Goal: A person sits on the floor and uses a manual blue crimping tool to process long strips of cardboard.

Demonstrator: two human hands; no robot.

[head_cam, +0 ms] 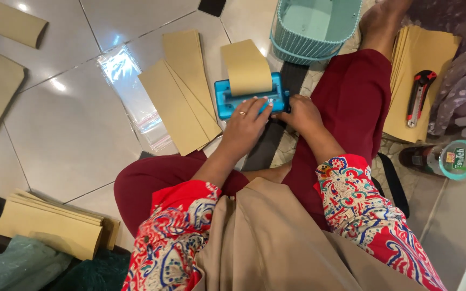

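Observation:
A blue hand-press tool (225,99) sits on the tiled floor in front of my crossed legs. A tan paper strip (246,67) curls up out of its top. My left hand (246,126), with a ring on one finger, lies flat across the tool's near edge. My right hand (302,113) grips the tool's right end. Tan paper sheets (182,91) lie fanned on the floor just left of the tool, beside a clear plastic sleeve (130,89).
A teal basket (314,27) stands beyond the tool. A stack of tan sheets (424,64) with a red utility knife (419,94) on it lies at the right, near a lidded cup (459,159). More tan stacks (55,223) lie at the lower left.

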